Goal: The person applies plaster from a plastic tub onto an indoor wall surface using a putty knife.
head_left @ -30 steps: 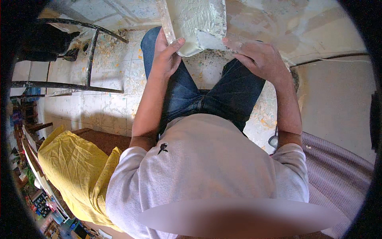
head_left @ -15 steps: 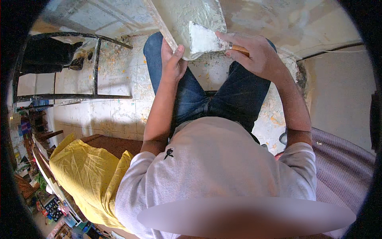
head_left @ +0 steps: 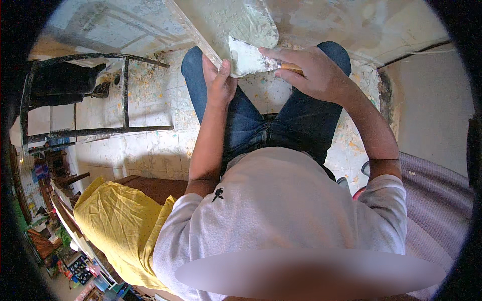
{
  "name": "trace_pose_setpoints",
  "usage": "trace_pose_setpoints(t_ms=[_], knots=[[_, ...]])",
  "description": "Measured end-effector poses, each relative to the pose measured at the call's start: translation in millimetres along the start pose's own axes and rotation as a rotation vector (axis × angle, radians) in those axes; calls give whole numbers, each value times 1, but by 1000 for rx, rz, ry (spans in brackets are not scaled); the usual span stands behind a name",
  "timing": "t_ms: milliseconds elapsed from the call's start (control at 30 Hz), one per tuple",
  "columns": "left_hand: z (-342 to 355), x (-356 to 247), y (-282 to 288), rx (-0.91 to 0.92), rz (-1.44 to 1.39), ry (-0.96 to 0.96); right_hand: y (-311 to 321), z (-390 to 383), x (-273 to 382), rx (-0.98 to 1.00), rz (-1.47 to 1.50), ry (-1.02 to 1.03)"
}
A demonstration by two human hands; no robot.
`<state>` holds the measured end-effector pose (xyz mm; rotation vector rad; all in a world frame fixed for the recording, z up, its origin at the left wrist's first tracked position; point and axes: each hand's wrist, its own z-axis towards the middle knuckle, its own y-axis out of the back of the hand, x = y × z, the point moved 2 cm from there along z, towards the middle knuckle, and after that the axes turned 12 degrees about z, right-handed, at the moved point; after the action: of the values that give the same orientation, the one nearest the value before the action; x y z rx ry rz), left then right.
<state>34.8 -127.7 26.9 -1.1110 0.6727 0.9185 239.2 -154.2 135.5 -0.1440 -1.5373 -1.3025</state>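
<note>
My left hand (head_left: pixel 219 83) is closed round the near end of a pale board (head_left: pixel 193 32) that has a straight, stick-like left edge. Wet, pale green-grey plaster (head_left: pixel 251 22) covers its face, and the far end runs out of the picture. In my right hand (head_left: pixel 319 72) is a putty knife (head_left: pixel 248 57) with a wooden handle, the index finger stretched along it toward the blade. White paste coats the blade, which lies over the lower part of the board, just right of my left hand. Whether the blade touches the board I cannot tell.
Below the hands are my knees in blue jeans (head_left: pixel 201 90) and a tiled floor (head_left: pixel 160 145) spattered with flakes. A black metal frame (head_left: pixel 125 95) stands left. Yellow cloth (head_left: pixel 118 226) lies lower left, purple textured cloth (head_left: pixel 437 195) at right. A stained wall (head_left: pixel 346 25) rises ahead.
The board and the putty knife have shifted a little to the left and slightly nearer me. Both hands keep their hold. The whole view has turned slightly.
</note>
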Motion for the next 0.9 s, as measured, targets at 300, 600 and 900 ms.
trace_pose_setpoints(t_ms=[300,600,900], knots=[[2,17,11,-47,121,6,-5,0,-44,-18,307,-174],[8,14,12,-23,-54,17,-20,1,-52,-280,-13,111],[3,14,11,17,-41,24,-29,3,-31,-105,148,-45]])
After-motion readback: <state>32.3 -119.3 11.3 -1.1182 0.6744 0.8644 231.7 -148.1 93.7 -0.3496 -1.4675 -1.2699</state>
